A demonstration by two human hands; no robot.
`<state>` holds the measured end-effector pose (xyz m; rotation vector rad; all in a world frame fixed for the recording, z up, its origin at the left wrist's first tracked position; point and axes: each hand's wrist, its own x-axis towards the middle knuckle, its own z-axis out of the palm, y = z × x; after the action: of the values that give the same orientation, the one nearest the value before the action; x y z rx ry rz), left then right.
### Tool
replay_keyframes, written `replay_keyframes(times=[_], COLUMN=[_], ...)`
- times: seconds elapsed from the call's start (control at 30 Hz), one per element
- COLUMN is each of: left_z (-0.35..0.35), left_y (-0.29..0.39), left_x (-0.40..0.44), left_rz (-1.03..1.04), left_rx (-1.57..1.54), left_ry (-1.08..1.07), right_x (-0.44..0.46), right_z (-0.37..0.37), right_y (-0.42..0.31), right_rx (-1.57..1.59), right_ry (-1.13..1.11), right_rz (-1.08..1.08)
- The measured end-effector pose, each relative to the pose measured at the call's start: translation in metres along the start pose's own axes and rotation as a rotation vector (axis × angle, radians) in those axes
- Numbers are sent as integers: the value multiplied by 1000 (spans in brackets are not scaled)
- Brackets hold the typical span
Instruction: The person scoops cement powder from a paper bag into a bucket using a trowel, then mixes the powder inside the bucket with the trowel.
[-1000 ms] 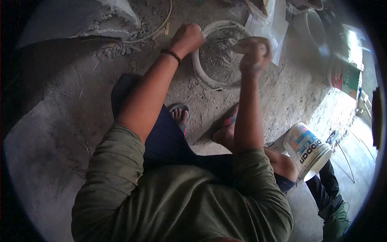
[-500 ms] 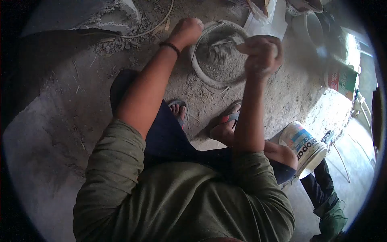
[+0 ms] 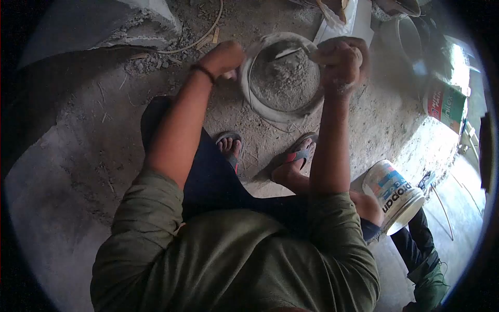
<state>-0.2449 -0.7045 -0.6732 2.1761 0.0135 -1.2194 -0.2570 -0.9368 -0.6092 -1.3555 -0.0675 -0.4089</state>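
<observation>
A round bucket (image 3: 306, 110) of grey, crumbly mortar mix (image 3: 291, 86) stands on the ground in front of my feet. My left hand (image 3: 226, 57), with a beaded bracelet at the wrist, is curled closed at the bucket's left rim; motion blurs its fingertips. At the right rim, my right hand (image 3: 340, 62) is closed round a pale handle that shows beside the fingers. A trowel's blade (image 3: 288, 52) rests in the upper part of the mix, its link to that handle partly hidden by my fingers. The bucket's wire handle (image 3: 250, 86) hangs along its left side.
A white printed paint pail (image 3: 392, 190) lies tipped beside my right leg. Further right are a red and green container (image 3: 446, 106) and a large pale bucket (image 3: 410, 39). A concrete block (image 3: 140, 28) and rubble lie upper left. Another person's green sleeve (image 3: 431, 283) shows lower right.
My left hand has moved left and down along the bucket's rim. The bucket appears slightly lower and more of the mix shows. My right hand has shifted slightly, still closed.
</observation>
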Motion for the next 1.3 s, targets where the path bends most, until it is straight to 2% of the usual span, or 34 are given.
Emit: replay_keyframes(times=[0.1, 0.13, 0.17, 0.2, 0.27, 0.3, 0.37, 0.47, 0.57, 0.63, 0.67, 0.7, 0.8, 0.83, 0.9, 0.93, 0.97, 1.03, 1.07, 1.17, 1.27, 1.3], left_z=[13, 23, 19, 11, 24, 29, 25, 34, 39, 40, 38, 33, 25, 25, 31, 34, 34, 32, 37, 30, 41, 44], left_y=[-52, -62, -45, -25, 8, 15, 29, 22, 10, 7, 9, 11, 10, 13, 9, -21, -14, 10, 2, -2, -21, -24], left_x=[38, 86, 83, 81, 77, 73, 74, 92, 112, 110, 102, 95, 74, 68, 60, 82, 77, 61, 66, 77, 99, 103], left_rz=[398, 240, 405, 562, 482, 411, 295, 304, 288, 238, 203, 168, 271, 269, 254, 397, 193, -216, -76, -202, 247, 259], left_rx=[692, 528, 365, 192, -171, -182, -198, -286, -395, -458, -476, -495, 900, 870, 802, 722, 120, -1063, -998, -1033, -1079, -985], left_ry=[208, 347, 432, 524, 509, 496, 489, 471, 417, 424, 451, 483, 519, 563, 652, 698, 654, 449, 483, 372, 367, 400], right_x=[-19, -42, -55, -54, -53, -47, -31, -18, -21, -34, -40, -31, -1, 9, 23, 9, -4, -29, -30, -19, 4, 9], right_z=[7, 8, 10, 6, 1, 4, 0, 3, 22, -1, 1, 2, 11, 14, 12, 12, 13, 2, -2, -2, 20, 27], right_y=[30, 46, 52, 51, 41, 12, -10, -21, 10, 75, 81, 90, 92, 91, 110, 95, 78, 65, 53, 17, -3, -1], right_rx=[15, -77, -172, -116, 19, 37, 99, 121, -89, -162, -44, -83, -153, -165, -394, -352, -306, -31, 43, 125, 120, 119], right_ry=[-9, -1, 1, 12, 28, 49, 46, 10, 41, 7, 3, -15, -62, -82, -217, -177, -131, 18, 9, -37, -94, -112], right_rz=[137, 209, 278, 248, 195, 258, 124, 92, 26, 75, 169, 100, -22, -54, -292, -174, -57, 337, 257, 154, 75, 44])
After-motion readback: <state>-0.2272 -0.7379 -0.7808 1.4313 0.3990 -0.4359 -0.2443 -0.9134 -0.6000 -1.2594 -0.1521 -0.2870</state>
